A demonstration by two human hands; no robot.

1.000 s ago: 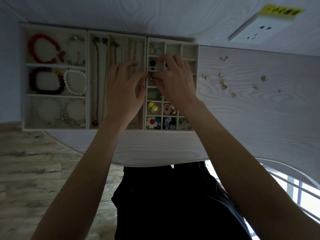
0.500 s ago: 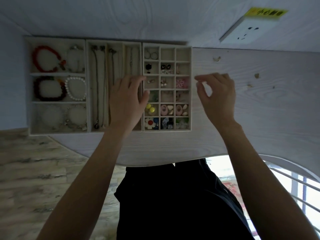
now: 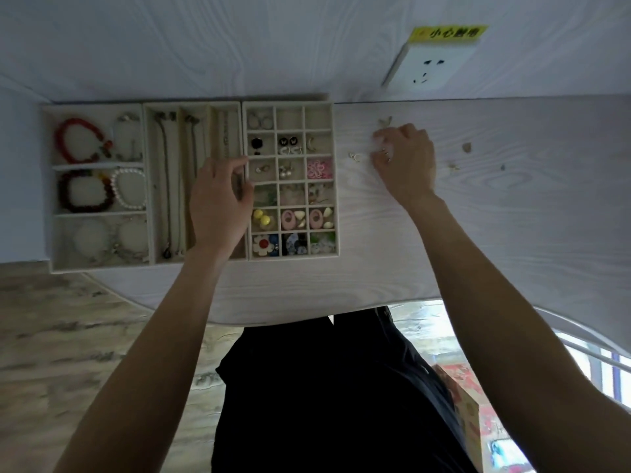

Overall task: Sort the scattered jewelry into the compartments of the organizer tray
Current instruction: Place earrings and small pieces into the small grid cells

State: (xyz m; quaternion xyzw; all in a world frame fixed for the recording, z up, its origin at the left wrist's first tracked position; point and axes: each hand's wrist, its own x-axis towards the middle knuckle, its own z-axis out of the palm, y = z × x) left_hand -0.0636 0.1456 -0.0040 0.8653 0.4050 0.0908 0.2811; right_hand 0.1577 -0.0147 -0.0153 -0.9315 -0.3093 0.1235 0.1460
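Observation:
The organizer is three beige trays side by side: a bracelet tray [image 3: 47, 186], a necklace tray [image 3: 149, 186] and a grid tray [image 3: 336, 186] of small compartments holding earrings and charms. My left hand [image 3: 218, 203] hovers over the necklace tray's right side, next to the grid, with loosely curled fingers holding nothing. My right hand [image 3: 406, 162] is down on the table right of the grid. Its curled fingertips pinch a small metal piece [image 3: 386, 156]. Loose jewelry lies around it: a small ring [image 3: 355, 157], a gold piece [image 3: 385, 121] and others [image 3: 466, 147] further right.
The white wood-grain table [image 3: 529, 216] runs to a curved front edge [image 3: 307, 302] near my body. A wall socket [image 3: 430, 71] with a yellow label sits behind the table at the right. The bracelet tray overhangs the table's left end, above the wooden floor.
My right hand left the grid tray and moved right onto the table, reaching down among the loose pieces. My left hand stayed by the necklace tray.

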